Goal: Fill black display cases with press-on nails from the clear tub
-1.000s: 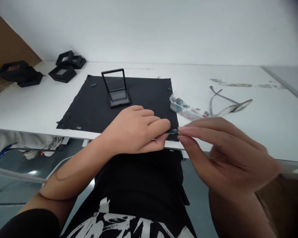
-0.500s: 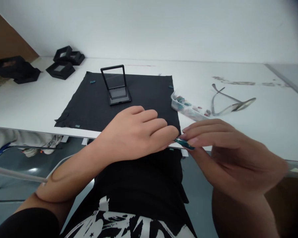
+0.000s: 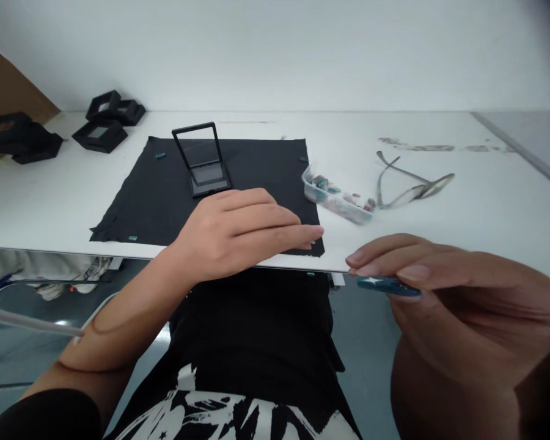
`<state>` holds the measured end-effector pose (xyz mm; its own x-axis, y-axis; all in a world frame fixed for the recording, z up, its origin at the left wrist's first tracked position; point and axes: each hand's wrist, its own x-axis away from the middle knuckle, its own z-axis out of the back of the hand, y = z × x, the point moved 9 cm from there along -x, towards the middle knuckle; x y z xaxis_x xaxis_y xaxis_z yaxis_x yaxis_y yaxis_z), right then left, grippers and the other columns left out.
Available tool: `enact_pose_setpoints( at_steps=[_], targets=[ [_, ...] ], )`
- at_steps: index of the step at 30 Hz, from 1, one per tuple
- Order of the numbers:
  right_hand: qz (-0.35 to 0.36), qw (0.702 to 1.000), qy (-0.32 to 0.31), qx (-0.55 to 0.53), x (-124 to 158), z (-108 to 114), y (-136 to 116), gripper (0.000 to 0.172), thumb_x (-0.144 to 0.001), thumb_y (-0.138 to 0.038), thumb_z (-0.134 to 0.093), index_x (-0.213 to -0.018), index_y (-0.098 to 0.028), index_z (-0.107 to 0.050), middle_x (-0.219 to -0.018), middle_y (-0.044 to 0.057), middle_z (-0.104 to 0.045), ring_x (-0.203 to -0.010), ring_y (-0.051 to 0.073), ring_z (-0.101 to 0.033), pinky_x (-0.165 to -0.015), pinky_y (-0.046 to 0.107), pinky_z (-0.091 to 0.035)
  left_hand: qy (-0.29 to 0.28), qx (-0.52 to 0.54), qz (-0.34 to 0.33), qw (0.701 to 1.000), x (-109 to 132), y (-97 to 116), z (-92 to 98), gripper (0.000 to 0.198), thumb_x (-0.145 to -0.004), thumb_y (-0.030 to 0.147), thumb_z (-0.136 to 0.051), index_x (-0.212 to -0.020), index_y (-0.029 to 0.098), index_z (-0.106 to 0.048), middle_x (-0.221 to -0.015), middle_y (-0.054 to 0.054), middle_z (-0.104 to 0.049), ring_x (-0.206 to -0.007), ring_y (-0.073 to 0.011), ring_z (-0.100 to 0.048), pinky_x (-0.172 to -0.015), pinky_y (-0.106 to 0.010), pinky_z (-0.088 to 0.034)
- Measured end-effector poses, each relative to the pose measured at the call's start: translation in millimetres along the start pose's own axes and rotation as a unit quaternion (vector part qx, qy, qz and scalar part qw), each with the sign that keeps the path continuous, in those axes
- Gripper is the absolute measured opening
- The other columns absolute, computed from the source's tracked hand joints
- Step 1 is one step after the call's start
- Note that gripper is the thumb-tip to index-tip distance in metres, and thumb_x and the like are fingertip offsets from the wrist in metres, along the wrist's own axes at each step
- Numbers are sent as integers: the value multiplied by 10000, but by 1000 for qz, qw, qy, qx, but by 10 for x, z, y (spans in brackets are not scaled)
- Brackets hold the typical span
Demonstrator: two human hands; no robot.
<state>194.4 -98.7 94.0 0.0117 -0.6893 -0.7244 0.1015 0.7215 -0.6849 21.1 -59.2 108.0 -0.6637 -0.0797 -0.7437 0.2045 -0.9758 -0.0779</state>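
My right hand, at the right beyond the table's front edge, pinches a long teal press-on nail between thumb and fingers. A white star shows on the nail's glossy face. My left hand hovers over the front of the black cloth, fingers stretched out to the right, with no object visible in it. Its thumb is mostly hidden below. Between and behind the hands lies a clear plastic tray with several small teal and reddish pieces. A black frame case stands open on the cloth, partly behind my left hand.
Folded-out eyeglasses lie right of the tray. Black boxes are stacked at the back left, against the wall. Small teal pieces, one a teal clip-like bit, sit at the cloth's corners. A white cable runs by my left forearm.
My hands have drawn apart. My right hand has moved right with the press-on nail, and my left hand's fingers have straightened. The whole view has shifted slightly.
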Motion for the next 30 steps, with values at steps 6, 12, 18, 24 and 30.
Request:
enact_pose_setpoints(
  at_steps=[6, 12, 18, 24, 30],
  targets=[
    [-72, 994, 40, -66, 49, 16, 54, 348, -817, -7, -694, -1004, -279, -804, -858, -34, -788, -733, 180, -725, -637, 384, -633, 35, 4, -20, 999, -39, 23, -49, 213, -933, 146, -697, -1143, 182, -714, -967, -14, -787, -788, -123, -710, -723, -248, -593],
    [-159, 966, 166, -115, 123, 122, 182, 128, -826, -144, -786, -881, -257, -811, -766, -22, -757, -613, 151, -710, -438, 282, -575, 37, 3, -23, 999, -87, 55, -76, 139, -933, 210, -719, -1070, 190, -729, -901, 10, -792, -744, -116, -707, -702, -239, -594],
    [-248, 933, 184, -182, 84, 54, 234, 105, -795, -137, -770, -810, -233, -807, -659, -22, -732, -589, 144, -719, -411, 206, -556, 56, 32, 3, 998, -139, -62, -215, 162, -915, 204, -738, -1073, 171, -737, -920, -12, -797, -775, -122, -721, -734, -247, -595],
    [-264, 925, 208, -177, 45, 74, 196, 122, -767, -110, -752, -752, -221, -800, -631, -22, -725, -551, 140, -702, -396, 203, -545, -2, -2, 100, 995, -337, -467, -709, 192, -1006, 276, -600, -1050, 211, -775, -953, -4, -798, -835, -152, -723, -758, -292, -570],
    [-282, 924, 204, -159, 84, 119, 295, 85, -804, -184, -780, -806, -263, -808, -671, -20, -732, -592, 135, -706, -400, 193, -539, -157, -57, 216, 962, -430, -930, -1350, 199, -965, 231, -621, -1085, 231, -780, -1078, -33, -783, -1024, -257, -705, -809, -369, -534]
  ],
)
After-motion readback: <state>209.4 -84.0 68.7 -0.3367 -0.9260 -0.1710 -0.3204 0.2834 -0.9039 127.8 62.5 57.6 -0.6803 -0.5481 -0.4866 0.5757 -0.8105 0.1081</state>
